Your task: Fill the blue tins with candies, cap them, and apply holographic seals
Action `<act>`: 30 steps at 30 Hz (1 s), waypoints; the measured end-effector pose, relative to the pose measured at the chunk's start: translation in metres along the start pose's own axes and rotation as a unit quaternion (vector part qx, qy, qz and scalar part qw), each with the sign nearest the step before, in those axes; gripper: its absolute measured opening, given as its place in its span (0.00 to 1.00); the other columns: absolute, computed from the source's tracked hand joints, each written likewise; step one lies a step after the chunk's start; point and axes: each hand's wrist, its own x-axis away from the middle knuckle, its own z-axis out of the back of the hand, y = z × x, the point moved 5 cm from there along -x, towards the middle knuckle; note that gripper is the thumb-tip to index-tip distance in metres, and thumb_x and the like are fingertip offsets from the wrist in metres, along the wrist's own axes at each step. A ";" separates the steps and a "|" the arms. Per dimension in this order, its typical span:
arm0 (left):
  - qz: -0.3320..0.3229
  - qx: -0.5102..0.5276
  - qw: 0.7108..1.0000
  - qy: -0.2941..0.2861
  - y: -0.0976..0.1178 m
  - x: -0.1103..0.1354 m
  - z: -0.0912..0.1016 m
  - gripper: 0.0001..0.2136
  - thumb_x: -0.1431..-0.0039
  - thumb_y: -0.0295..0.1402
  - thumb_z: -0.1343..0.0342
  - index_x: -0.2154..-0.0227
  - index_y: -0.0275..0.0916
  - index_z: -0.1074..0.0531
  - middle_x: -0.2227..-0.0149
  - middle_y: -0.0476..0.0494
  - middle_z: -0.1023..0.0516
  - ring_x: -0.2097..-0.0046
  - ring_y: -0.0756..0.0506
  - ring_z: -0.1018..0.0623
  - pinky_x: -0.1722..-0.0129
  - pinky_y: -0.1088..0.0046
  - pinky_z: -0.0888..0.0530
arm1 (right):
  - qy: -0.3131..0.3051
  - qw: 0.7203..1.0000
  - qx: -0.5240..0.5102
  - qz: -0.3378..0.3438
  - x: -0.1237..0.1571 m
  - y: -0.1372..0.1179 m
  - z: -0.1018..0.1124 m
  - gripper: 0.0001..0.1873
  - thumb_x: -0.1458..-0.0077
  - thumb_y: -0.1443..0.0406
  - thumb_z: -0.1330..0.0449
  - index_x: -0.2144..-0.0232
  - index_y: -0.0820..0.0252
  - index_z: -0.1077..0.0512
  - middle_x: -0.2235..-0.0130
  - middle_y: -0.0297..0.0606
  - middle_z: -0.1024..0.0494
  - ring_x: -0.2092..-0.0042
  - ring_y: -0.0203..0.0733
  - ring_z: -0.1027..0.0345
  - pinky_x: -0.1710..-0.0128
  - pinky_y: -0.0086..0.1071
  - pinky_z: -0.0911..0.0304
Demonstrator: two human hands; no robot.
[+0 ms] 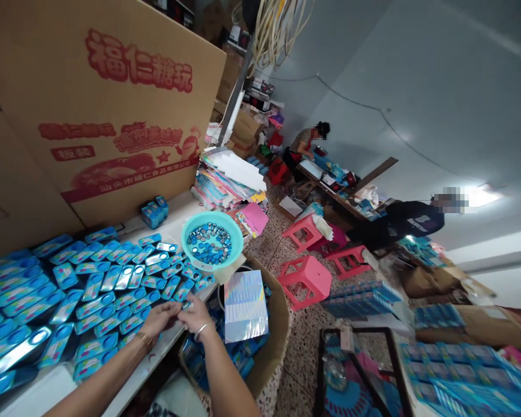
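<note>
My left hand [161, 319] and my right hand [197, 318] meet at the front edge of the table, fingers pinched together. Something small and bluish shows between the fingertips, too small to name. Just beyond and to the left, many small blue tins [96, 305] with round recesses lie in loose rows, some catching the light. A turquoise plastic bowl [186, 231] behind my hands holds small round blue and silver discs [208, 243]. Below my right wrist is an open carton [274, 324] with more blue tins, and a shiny sheet of printed labels [246, 307] lies over it.
A large printed cardboard box [99, 104] walls off the back left. Stacked printed cards [230, 179] stand behind the bowl. Pink stools [306, 281] and a black metal frame [360, 370] stand on the floor at right. Two people [301, 145] are farther off by another table.
</note>
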 end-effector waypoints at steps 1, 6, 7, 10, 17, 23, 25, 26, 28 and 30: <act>-0.004 -0.005 1.000 0.015 0.001 -0.004 0.003 0.29 0.66 0.61 0.39 0.69 0.40 0.28 0.75 0.47 0.25 0.71 0.45 0.25 0.72 0.72 0.32 | -0.010 0.998 -0.055 -0.028 0.001 0.002 0.005 0.29 0.61 0.63 0.31 0.54 0.58 0.32 0.77 0.28 0.27 0.80 0.32 0.40 0.82 0.23 0.51; -0.016 -0.094 0.995 0.036 0.011 -0.026 0.010 0.20 0.51 0.54 0.43 0.69 0.40 0.28 0.82 0.52 0.31 0.79 0.47 0.30 0.77 0.72 0.37 | 0.007 0.949 -0.308 -0.063 0.005 -0.004 0.050 0.19 0.63 0.70 0.36 0.64 0.59 0.32 0.68 0.35 0.24 0.73 0.33 0.31 0.83 0.19 0.57; -0.019 -0.121 0.992 0.029 0.014 -0.030 0.010 0.17 0.48 0.51 0.44 0.69 0.40 0.27 0.83 0.53 0.32 0.79 0.47 0.30 0.77 0.72 0.37 | 0.019 0.947 -0.314 -0.061 0.004 -0.005 0.059 0.19 0.64 0.72 0.37 0.65 0.60 0.32 0.67 0.36 0.23 0.72 0.33 0.30 0.84 0.18 0.57; -0.025 -0.212 0.977 -0.003 0.020 -0.040 0.003 0.10 0.42 0.41 0.43 0.70 0.38 0.26 0.83 0.53 0.31 0.77 0.47 0.28 0.73 0.71 0.33 | 0.051 0.950 -0.303 -0.054 -0.003 -0.006 0.081 0.18 0.65 0.74 0.39 0.67 0.61 0.32 0.65 0.40 0.21 0.73 0.33 0.30 0.85 0.18 0.58; 0.006 -0.381 0.924 -0.011 0.025 -0.064 -0.011 0.10 0.39 0.37 0.40 0.60 0.35 0.26 0.57 0.44 0.23 0.54 0.44 0.23 0.54 0.61 0.25 | 0.108 0.960 -0.253 -0.053 -0.037 -0.009 0.104 0.13 0.59 0.68 0.36 0.68 0.60 0.33 0.70 0.39 0.21 0.78 0.34 0.32 0.86 0.19 0.59; 0.071 -0.421 0.904 -0.018 0.030 -0.085 -0.017 0.13 0.39 0.36 0.41 0.53 0.37 0.27 0.50 0.40 0.25 0.50 0.42 0.24 0.52 0.58 0.25 | 0.153 0.968 -0.191 -0.048 -0.063 -0.009 0.115 0.10 0.56 0.68 0.43 0.68 0.58 0.37 0.72 0.34 0.25 0.80 0.30 0.36 0.85 0.19 0.53; 0.087 -0.421 0.902 -0.026 0.034 -0.092 -0.020 0.14 0.39 0.36 0.40 0.52 0.38 0.28 0.51 0.41 0.25 0.50 0.42 0.24 0.53 0.59 0.24 | 0.173 0.973 -0.146 -0.038 -0.073 -0.009 0.117 0.12 0.56 0.69 0.45 0.66 0.58 0.37 0.71 0.34 0.25 0.81 0.29 0.40 0.86 0.20 0.53; 0.091 -0.419 0.903 -0.029 0.036 -0.095 -0.021 0.14 0.39 0.36 0.40 0.52 0.38 0.28 0.51 0.41 0.25 0.51 0.42 0.23 0.53 0.59 0.24 | 0.186 0.975 -0.117 -0.029 -0.078 -0.009 0.117 0.14 0.56 0.69 0.45 0.63 0.58 0.37 0.70 0.33 0.25 0.82 0.29 0.41 0.86 0.21 0.53; 0.084 -0.406 0.909 -0.030 0.039 -0.099 -0.024 0.15 0.39 0.37 0.41 0.51 0.37 0.28 0.50 0.41 0.25 0.52 0.42 0.23 0.54 0.60 0.23 | 0.210 0.976 -0.051 -0.006 -0.089 -0.011 0.117 0.20 0.57 0.70 0.45 0.58 0.58 0.37 0.66 0.33 0.25 0.83 0.28 0.42 0.86 0.22 0.50; 0.055 -0.381 0.922 -0.030 0.042 -0.102 -0.025 0.16 0.38 0.37 0.41 0.50 0.38 0.29 0.50 0.41 0.25 0.51 0.42 0.23 0.54 0.59 0.23 | 0.224 0.974 0.023 0.014 -0.100 -0.012 0.115 0.26 0.58 0.71 0.45 0.53 0.59 0.36 0.63 0.34 0.24 0.82 0.29 0.40 0.83 0.24 0.44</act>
